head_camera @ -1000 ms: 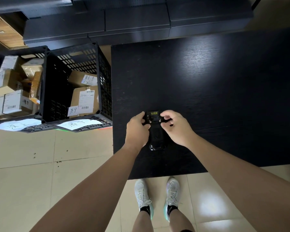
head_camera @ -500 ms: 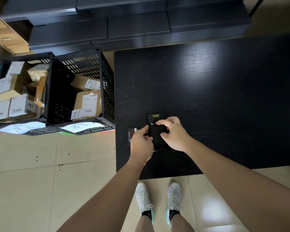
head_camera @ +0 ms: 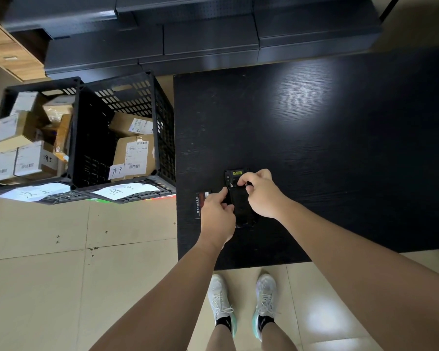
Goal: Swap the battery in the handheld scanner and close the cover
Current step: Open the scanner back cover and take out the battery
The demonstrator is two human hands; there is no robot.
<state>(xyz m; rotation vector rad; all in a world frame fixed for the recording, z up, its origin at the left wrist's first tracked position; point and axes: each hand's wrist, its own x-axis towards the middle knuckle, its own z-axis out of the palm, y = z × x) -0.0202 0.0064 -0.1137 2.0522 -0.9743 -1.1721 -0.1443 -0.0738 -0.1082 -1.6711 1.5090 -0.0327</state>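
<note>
The black handheld scanner (head_camera: 239, 198) lies back-up on the black table (head_camera: 327, 138) near its front left corner, a yellow label at its far end. My left hand (head_camera: 217, 216) grips its left edge. My right hand (head_camera: 261, 193) rests on its right side, thumb and forefinger pinched at a small latch near the top of the back cover. A flat black battery (head_camera: 200, 201) with white print lies on the table just left of the scanner, partly hidden by my left hand.
Two black plastic crates (head_camera: 127, 138) holding cardboard parcels stand on the tiled floor left of the table, paper labels on their near rims. Dark cabinets (head_camera: 208, 44) run along the far side. My feet stand at the table's front edge.
My left hand slid down the scanner's left side, uncovering the battery beside it. My right hand moved from the cover up to the latch near the scanner's top.
</note>
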